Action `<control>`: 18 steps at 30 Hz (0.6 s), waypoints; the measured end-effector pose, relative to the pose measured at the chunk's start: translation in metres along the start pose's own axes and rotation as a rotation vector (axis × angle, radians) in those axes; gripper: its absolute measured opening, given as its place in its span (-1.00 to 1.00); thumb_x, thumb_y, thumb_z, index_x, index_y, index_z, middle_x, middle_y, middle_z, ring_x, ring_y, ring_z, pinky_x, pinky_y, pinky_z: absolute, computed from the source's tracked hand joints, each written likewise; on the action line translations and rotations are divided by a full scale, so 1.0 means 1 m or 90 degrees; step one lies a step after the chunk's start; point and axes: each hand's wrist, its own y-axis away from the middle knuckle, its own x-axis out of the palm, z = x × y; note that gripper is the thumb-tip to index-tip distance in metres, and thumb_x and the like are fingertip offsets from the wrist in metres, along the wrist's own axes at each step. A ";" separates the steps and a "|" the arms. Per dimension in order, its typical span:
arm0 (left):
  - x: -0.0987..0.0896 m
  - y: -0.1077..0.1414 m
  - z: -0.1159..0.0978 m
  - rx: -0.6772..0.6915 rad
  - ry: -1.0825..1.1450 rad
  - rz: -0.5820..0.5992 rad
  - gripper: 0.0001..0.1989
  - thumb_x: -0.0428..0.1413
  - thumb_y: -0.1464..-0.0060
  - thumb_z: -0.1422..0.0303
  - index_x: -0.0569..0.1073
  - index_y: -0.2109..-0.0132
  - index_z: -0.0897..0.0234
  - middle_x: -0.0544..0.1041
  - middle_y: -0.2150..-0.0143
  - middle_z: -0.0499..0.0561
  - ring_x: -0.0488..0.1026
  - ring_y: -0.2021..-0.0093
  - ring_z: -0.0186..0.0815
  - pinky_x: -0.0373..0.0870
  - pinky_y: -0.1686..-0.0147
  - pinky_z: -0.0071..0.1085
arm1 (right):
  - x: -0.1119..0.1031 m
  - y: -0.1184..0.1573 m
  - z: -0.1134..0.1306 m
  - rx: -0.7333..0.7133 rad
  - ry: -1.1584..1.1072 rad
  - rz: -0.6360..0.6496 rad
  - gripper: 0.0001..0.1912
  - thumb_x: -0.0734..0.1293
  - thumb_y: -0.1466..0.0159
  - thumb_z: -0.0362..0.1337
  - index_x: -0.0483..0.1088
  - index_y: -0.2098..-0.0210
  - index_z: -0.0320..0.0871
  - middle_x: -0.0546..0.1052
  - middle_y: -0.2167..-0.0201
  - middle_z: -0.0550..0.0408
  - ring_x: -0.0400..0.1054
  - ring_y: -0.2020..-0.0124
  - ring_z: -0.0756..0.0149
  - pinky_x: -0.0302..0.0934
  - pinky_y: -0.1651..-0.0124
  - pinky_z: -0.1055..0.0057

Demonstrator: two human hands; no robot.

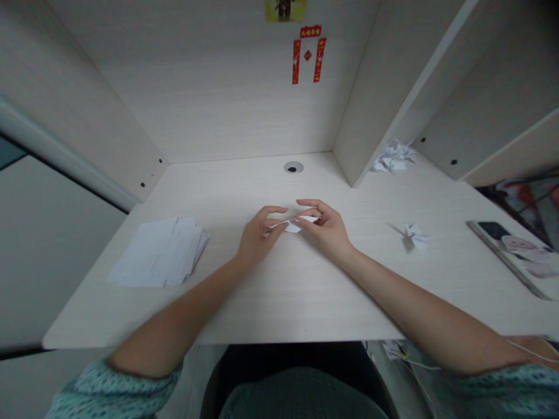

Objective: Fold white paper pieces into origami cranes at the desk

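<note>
Pinching the folded white paper at the frame's centre, my left hand and right hand half-curled, I should press evenly, keeping its edges aligned.

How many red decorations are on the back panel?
4: a horizontal banner on top, a left strip and a right strip below it, and a small diamond between the strips. None looks hidden within the frame.
</note>
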 end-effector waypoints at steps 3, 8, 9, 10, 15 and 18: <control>0.000 -0.001 0.000 -0.023 0.052 0.005 -0.64 0.18 -0.02 0.21 0.38 0.04 0.21 0.62 0.30 -0.01 0.59 0.27 -0.24 0.45 0.32 -0.44 | 0.000 0.000 0.000 0.010 -0.019 -0.005 -0.60 0.50 0.00 -0.14 0.45 0.19 -0.11 0.56 0.54 0.18 0.41 0.51 0.34 0.25 0.34 0.39; -0.001 -0.003 0.004 -0.047 0.089 0.011 -0.62 0.21 0.01 0.20 0.39 0.06 0.24 0.62 0.35 0.00 0.58 0.36 -0.26 0.39 0.46 -0.51 | -0.002 -0.001 0.001 0.018 -0.056 0.021 -0.63 0.47 -0.05 -0.14 0.47 0.17 -0.13 0.54 0.58 0.21 0.38 0.52 0.37 0.22 0.31 0.40; -0.001 -0.003 0.005 -0.050 0.093 0.014 -0.61 0.21 0.01 0.20 0.39 0.06 0.24 0.63 0.35 0.00 0.58 0.37 -0.26 0.38 0.47 -0.51 | -0.002 -0.001 0.001 0.017 -0.060 0.024 -0.62 0.45 -0.06 -0.13 0.47 0.15 -0.13 0.54 0.58 0.21 0.37 0.52 0.38 0.21 0.31 0.40; -0.001 -0.004 0.005 -0.051 0.099 0.016 -0.61 0.21 0.02 0.20 0.38 0.05 0.24 0.63 0.35 0.00 0.58 0.36 -0.25 0.39 0.46 -0.51 | -0.003 -0.001 0.002 0.015 -0.059 0.025 -0.61 0.44 -0.07 -0.11 0.47 0.14 -0.14 0.54 0.58 0.21 0.36 0.52 0.38 0.20 0.32 0.40; -0.001 -0.002 0.002 -0.057 0.122 0.016 -0.60 0.22 0.03 0.18 0.39 0.06 0.25 0.63 0.36 0.01 0.59 0.30 -0.22 0.42 0.40 -0.49 | -0.002 -0.001 0.002 0.003 -0.021 -0.003 -0.58 0.42 -0.09 -0.08 0.45 0.11 -0.14 0.53 0.57 0.19 0.32 0.54 0.38 0.18 0.38 0.42; -0.001 -0.003 0.002 -0.058 0.136 -0.003 -0.57 0.23 0.04 0.14 0.39 0.06 0.25 0.64 0.35 0.03 0.59 0.26 -0.20 0.45 0.35 -0.46 | -0.004 -0.004 0.001 -0.006 -0.034 -0.012 -0.59 0.38 -0.14 -0.05 0.43 0.08 -0.11 0.55 0.49 0.15 0.36 0.47 0.37 0.24 0.32 0.40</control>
